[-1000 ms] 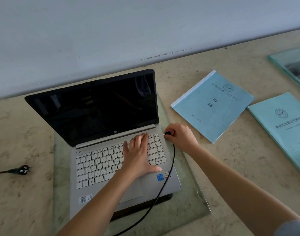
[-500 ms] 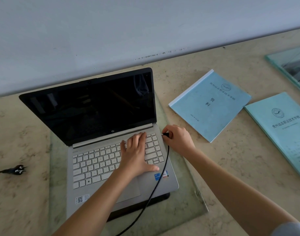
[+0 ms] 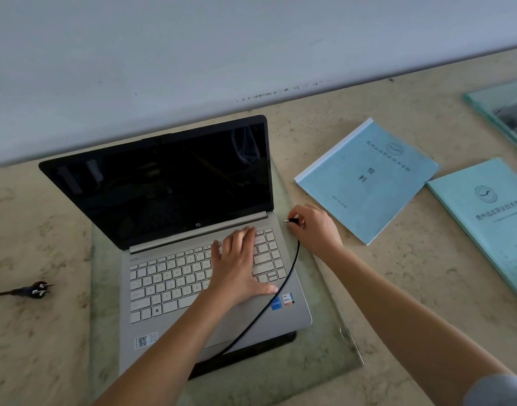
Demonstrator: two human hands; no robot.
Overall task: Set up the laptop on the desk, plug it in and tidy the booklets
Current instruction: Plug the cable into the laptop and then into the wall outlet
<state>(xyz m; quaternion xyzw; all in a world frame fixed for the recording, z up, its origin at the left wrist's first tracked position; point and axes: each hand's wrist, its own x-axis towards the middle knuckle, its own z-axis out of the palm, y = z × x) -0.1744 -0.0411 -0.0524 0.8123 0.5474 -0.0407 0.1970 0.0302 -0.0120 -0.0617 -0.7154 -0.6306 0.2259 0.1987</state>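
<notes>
Since the moment before, your right hand (image 3: 317, 230) had drawn the charger connector (image 3: 293, 221) a little back from the right edge of the laptop (image 3: 210, 288); earlier the plug tip sat right against that edge, and now a small gap showed between the metal tip and the silver body. You pinched the black connector between thumb and fingers, its tip pointing left toward the side of the machine. From your grip the black cable (image 3: 280, 285) curved down across the right corner of the palm rest and off the front edge.

Your left hand (image 3: 239, 268) lay flat and open on the right half of the keyboard, fingers spread toward the hinge, thumb just above the stickers, gripping nothing. That laptop stood open with a dark screen, resting on a glass sheet (image 3: 324, 341) on the marbled desk (image 3: 397, 288), close to the wall.

To the right, a blue booklet (image 3: 368, 180) lay flat and angled on the desk, near your right hand but not touching it. Just beside its right corner lay a teal booklet (image 3: 491, 227), running off toward the frame edge. Well apart on the left, the wall plug (image 3: 36, 290) of a black cord lay loose on the desk
</notes>
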